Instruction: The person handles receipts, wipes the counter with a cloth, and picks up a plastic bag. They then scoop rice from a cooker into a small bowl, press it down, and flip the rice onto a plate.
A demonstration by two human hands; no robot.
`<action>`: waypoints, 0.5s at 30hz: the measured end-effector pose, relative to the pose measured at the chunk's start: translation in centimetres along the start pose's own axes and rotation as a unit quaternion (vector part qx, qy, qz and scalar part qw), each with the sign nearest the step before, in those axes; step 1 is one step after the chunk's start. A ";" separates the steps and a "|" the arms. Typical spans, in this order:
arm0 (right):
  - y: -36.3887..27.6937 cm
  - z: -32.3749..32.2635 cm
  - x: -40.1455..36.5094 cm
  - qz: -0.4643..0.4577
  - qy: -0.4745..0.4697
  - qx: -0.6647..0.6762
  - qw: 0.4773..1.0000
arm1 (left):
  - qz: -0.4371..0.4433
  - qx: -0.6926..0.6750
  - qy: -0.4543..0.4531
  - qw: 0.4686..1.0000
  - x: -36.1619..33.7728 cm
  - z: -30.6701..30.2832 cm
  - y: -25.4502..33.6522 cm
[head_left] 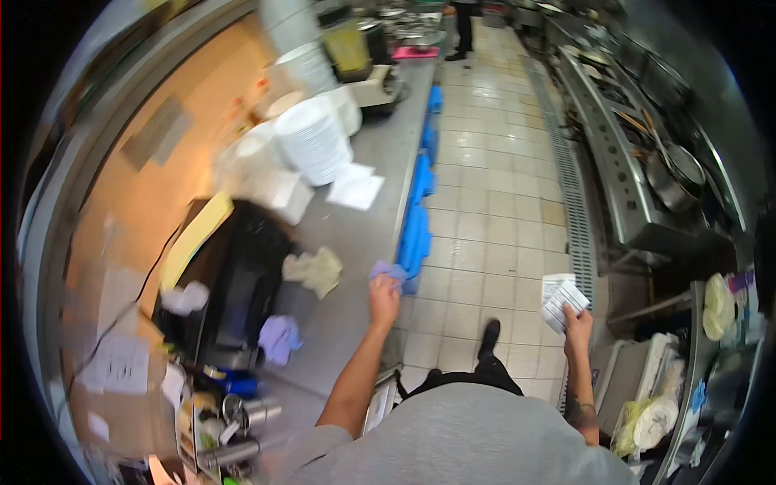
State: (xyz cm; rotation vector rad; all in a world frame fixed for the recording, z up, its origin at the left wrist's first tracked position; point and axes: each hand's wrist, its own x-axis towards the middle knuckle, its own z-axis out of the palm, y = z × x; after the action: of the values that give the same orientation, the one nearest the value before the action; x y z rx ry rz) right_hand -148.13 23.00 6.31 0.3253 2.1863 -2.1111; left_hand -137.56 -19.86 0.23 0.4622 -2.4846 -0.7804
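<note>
My left hand (pixel 383 301) is closed on a purple cloth (pixel 390 270) at the edge of the steel counter (pixel 343 242). In my right hand (pixel 577 323), held out over the tiled floor, are a couple of printed paper slips (pixel 561 306). Left of my left hand, a crumpled pale yellow cloth (pixel 315 272) lies on the counter. A second purple cloth (pixel 280 338) lies closer to me, beside a black appliance (pixel 238 279).
Stacked white bowls (pixel 311 141) and white paper sheets (pixel 356 187) stand along the counter. Blue bins (pixel 417 230) line its underside. A stove (pixel 602 137) with a pot (pixel 675 182) runs along the right. Another person (pixel 464 28) stands at the aisle's far end.
</note>
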 end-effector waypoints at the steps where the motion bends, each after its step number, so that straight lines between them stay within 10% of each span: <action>1: 0.6 -1.5 2.0 0.012 0.023 -0.027 0.999 | -0.001 0.014 0.025 1.000 1.7 1.3 0.8; 6: -5.8 3.6 14.5 -0.092 -0.100 -0.040 0.990 | -0.015 0.000 -0.095 0.995 9.4 7.9 6.6; 15: -16.3 14.9 33.8 0.040 -0.326 0.075 0.942 | -0.109 -0.112 -0.097 0.983 25.1 18.7 13.7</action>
State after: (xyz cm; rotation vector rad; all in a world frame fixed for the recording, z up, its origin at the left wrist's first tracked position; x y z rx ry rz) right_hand -185.75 10.96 14.53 -0.2475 1.6071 -1.9614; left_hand -170.67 -12.26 3.92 0.6078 -2.5069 -1.2317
